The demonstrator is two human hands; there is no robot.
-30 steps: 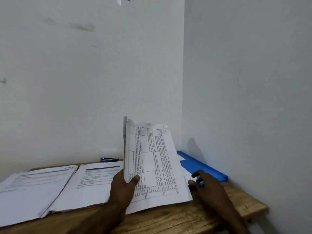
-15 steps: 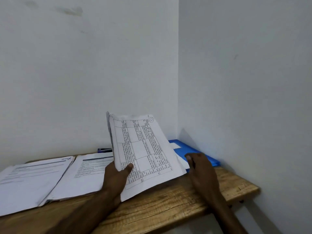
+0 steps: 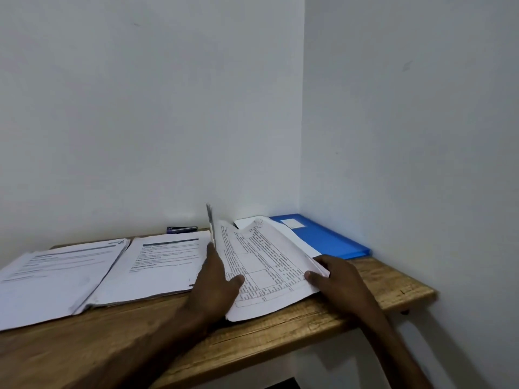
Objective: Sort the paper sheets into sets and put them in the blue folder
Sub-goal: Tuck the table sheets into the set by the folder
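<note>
— How does the light read to us?
— Dim and flat, with a cool grey cast over both white walls [image 3: 140,108]; we can't tell its source.
— Shadows?
— A soft one under the wooden table [image 3: 280,332], lower right of the frame.
— Sharpness?
— We find the paper stacks [image 3: 56,273] at left smeared, and print on the gridded sheets [image 3: 261,265] unreadable.

On the table [image 3: 365,310], a left stack [image 3: 56,273] and a middle stack [image 3: 160,265] of papers lie side by side. A stapler [image 3: 182,229] sits behind them. To their right, a sheet set [image 3: 266,265] overlaps the folder [image 3: 331,240] in the far right corner.
</note>
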